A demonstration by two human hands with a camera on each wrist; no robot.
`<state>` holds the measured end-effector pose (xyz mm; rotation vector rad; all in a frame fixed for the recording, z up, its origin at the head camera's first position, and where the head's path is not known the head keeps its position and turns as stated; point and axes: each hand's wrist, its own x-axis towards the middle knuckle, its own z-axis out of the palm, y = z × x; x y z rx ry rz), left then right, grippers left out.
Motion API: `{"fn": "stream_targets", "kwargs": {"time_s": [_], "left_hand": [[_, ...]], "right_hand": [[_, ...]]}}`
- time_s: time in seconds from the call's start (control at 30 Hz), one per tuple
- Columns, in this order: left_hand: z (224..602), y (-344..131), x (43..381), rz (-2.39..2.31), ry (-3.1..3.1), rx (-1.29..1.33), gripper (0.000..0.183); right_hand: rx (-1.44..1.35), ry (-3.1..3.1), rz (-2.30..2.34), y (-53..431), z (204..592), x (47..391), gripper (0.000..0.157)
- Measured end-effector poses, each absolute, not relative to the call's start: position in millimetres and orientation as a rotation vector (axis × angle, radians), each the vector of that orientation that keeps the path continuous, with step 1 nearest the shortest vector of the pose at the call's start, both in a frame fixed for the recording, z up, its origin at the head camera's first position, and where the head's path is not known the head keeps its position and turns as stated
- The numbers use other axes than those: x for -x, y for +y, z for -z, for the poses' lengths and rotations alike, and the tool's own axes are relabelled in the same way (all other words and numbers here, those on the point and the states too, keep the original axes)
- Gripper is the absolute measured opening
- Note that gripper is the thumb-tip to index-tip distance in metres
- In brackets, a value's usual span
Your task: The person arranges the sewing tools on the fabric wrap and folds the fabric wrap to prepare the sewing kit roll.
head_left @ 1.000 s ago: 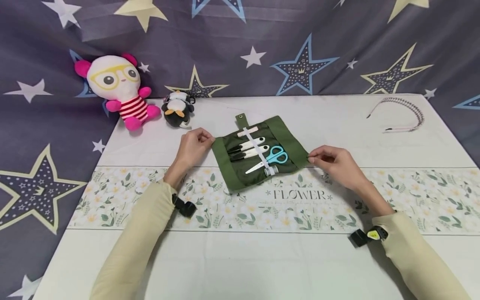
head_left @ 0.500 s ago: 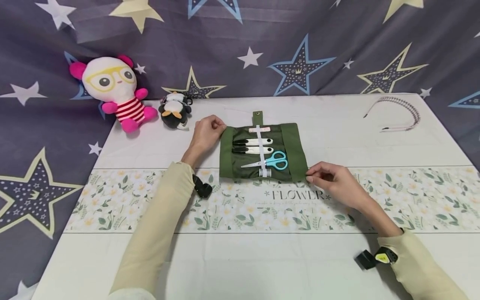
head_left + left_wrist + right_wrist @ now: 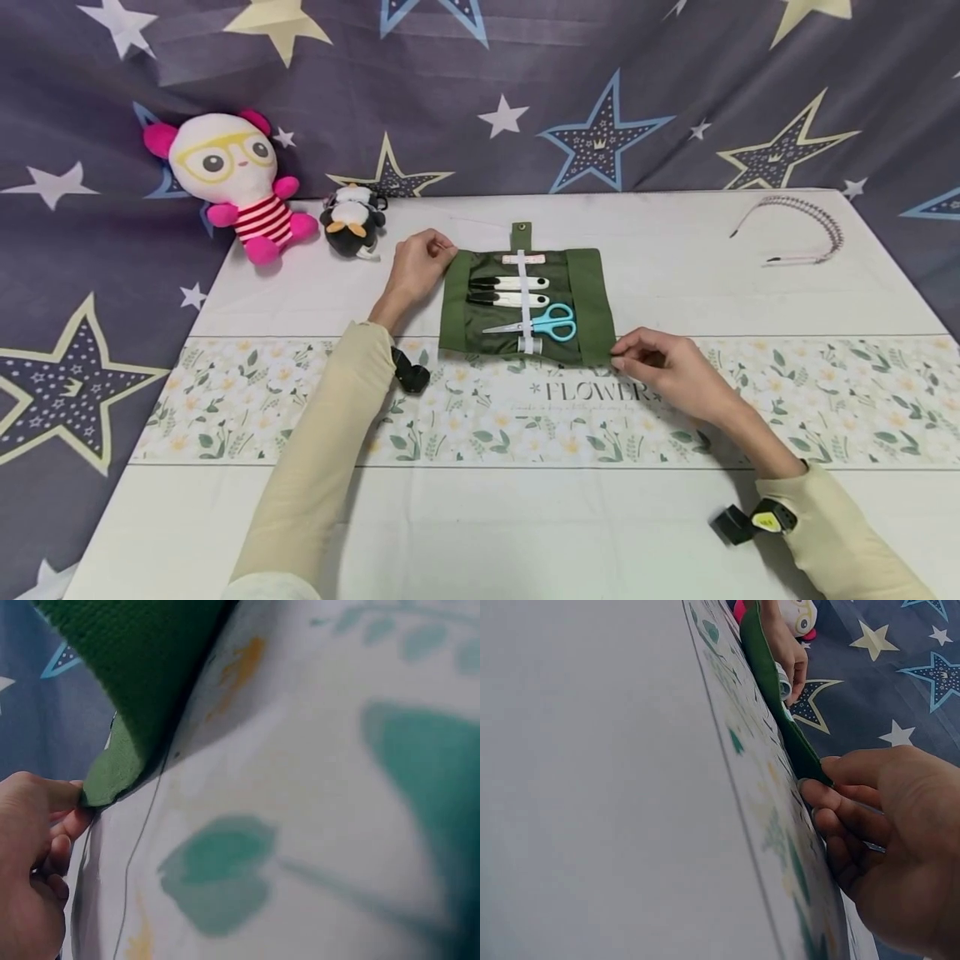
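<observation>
A green fabric sewing kit (image 3: 592,308) lies spread flat in the middle of the table in the head view. White elastic crosses its inside and holds blue-handled scissors (image 3: 557,323), two white-and-black tools (image 3: 517,283), a small spool-like item (image 3: 531,345) and a pale strip (image 3: 522,259). My left hand (image 3: 420,265) pinches the kit's far left corner between thumb and finger; the left wrist view shows that green corner (image 3: 116,772) in the grip. With thumb and forefinger, my right hand (image 3: 678,371) pinches the near right corner, as the right wrist view (image 3: 907,832) also shows.
A pink and white plush toy (image 3: 240,183) sits at the back left, beside a small penguin plush (image 3: 352,221). A beaded headband (image 3: 821,221) lies at the back right. A starry cloth (image 3: 480,67) hangs behind the table (image 3: 525,533).
The sewing kit has turned from slanted to nearly square with the table. My left hand moved away from me and rightward, my right hand nearer. Little differs over the last half second.
</observation>
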<state>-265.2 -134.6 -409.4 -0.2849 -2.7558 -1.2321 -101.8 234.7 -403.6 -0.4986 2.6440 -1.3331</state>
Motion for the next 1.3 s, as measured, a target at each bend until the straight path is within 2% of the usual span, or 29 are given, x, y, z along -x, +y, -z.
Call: {"fn": "stream_targets", "kwargs": {"time_s": [0.17,0.33,0.7,0.8,0.97,1.1,1.3], "left_hand": [[408,-137,263,1.234,-2.764,0.304,0.018],[404,-144,253,1.269,-2.846,0.355,0.032],[387,-157,187,1.088,-3.028,0.715,0.056],[386,-159,167,1.153,-2.991,0.817,0.052],[384,-161,142,1.100,-2.906,1.008,0.030],[384,-163,131,0.986,-2.875,1.020,0.018],[386,-167,123,0.929,-2.833,0.989,0.012]], "right_hand": [[0.510,2.638,1.333,234,402,102,0.012],[0.530,2.619,1.324,234,402,103,0.014],[0.673,2.673,1.180,232,401,109,0.015],[0.713,2.725,1.135,232,402,110,0.017],[0.808,2.824,1.087,231,405,112,0.020],[0.953,2.864,1.086,231,408,113,0.020],[1.124,2.911,1.055,233,411,114,0.022]]}}
